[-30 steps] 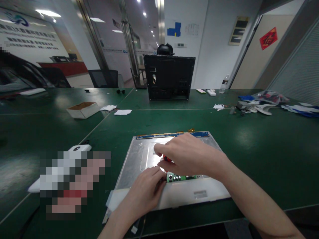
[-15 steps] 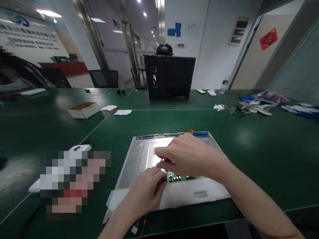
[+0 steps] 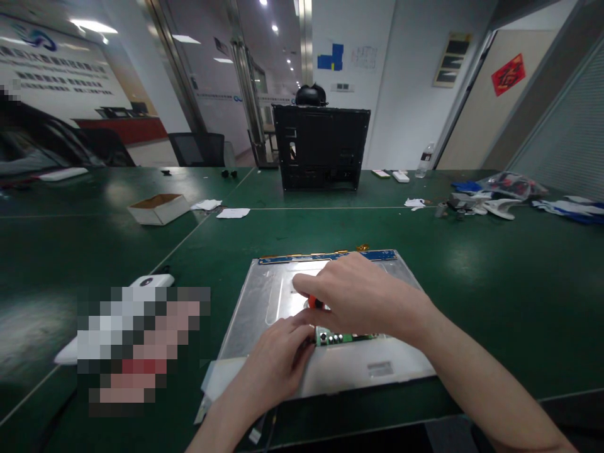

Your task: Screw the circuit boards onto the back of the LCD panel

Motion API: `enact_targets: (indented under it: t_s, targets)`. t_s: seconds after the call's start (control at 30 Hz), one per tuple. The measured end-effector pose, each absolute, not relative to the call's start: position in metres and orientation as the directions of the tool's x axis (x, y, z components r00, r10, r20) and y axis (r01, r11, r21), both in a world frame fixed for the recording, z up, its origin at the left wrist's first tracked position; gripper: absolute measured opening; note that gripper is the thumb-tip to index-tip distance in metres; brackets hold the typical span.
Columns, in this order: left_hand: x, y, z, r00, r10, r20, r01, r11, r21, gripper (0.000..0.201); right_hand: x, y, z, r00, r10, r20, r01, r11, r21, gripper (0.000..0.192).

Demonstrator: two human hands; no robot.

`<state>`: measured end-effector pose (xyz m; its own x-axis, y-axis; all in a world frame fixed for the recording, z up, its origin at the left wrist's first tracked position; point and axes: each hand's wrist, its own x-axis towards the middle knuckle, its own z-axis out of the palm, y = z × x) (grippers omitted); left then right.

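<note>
A flat silver display panel (image 3: pixel 250 308) lies back-up on the table before me. Along its far edge runs a blue circuit strip (image 3: pixel 382 255), and a green circuit board (image 3: pixel 346 338) sits toward its near side. My right hand (image 3: pixel 358 292) is closed around a screwdriver with a red and black handle (image 3: pixel 315 302), above the board's left part; its tip is hidden. Just below it, my left hand (image 3: pixel 278 352) rests on the panel, fingers curled in at the board's left end. What those fingertips pinch, if anything, is hidden.
At the left lie a white device (image 3: pixel 150 280) and a pixelated patch. Farther back are an open white box (image 3: pixel 160 211), paper scraps (image 3: pixel 233 213), and an upright black monitor housing (image 3: pixel 323 148). Metal parts (image 3: pixel 465 201) and a bottle (image 3: pixel 425 160) stand to the right.
The right thumb and fingers have shifted slightly, so more of the screwdriver's red handle shows. The left hand and the panel stay in place.
</note>
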<state>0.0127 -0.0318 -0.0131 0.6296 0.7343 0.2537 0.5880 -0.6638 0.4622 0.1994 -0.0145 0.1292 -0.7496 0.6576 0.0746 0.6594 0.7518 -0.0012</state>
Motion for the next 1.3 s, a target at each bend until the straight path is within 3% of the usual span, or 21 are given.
enact_targets:
  t_s: [0.17,0.4,0.53,0.67,0.9,1.17,1.3]
  targets:
    - [0.0140,-0.0316,-0.0100,0.631,0.726,0.274,0.572,-0.673,0.469,0.021,0.1996,-0.0167,0.1306,-0.766,0.640,0.059,0.642,0.767,0.014,0.012]
    - [0.0144,-0.0309,-0.0142,0.610,0.722,0.327,0.567,-0.686,0.456,0.020,0.2013,-0.0194,0.1305,-0.803,0.589,0.091,0.589,0.807,-0.033,0.019]
    - [0.0130,-0.0307,-0.0170,0.610,0.741,0.281,0.591,-0.661,0.461,0.020,0.1992,-0.0170,0.1280,-0.786,0.609,0.105,0.612,0.791,-0.001,0.026]
    - [0.0137,-0.0305,-0.0153,0.621,0.734,0.274,0.581,-0.666,0.468,0.019,0.1976,-0.0177,0.1294,-0.778,0.623,0.074,0.626,0.779,0.025,0.015]
    - [0.0145,-0.0311,-0.0149,0.618,0.712,0.332,0.558,-0.695,0.453,0.016,0.2017,-0.0209,0.1315,-0.832,0.549,0.086,0.547,0.836,-0.047,0.018]
    - [0.0116,-0.0308,-0.0191,0.618,0.724,0.307,0.572,-0.682,0.455,0.019,0.1986,-0.0168,0.1286,-0.784,0.614,0.093,0.618,0.786,0.014,0.017]
    - [0.0131,-0.0302,-0.0164,0.615,0.722,0.317,0.574,-0.685,0.447,0.017,0.1991,-0.0192,0.1295,-0.795,0.599,0.098,0.601,0.799,-0.006,0.013]
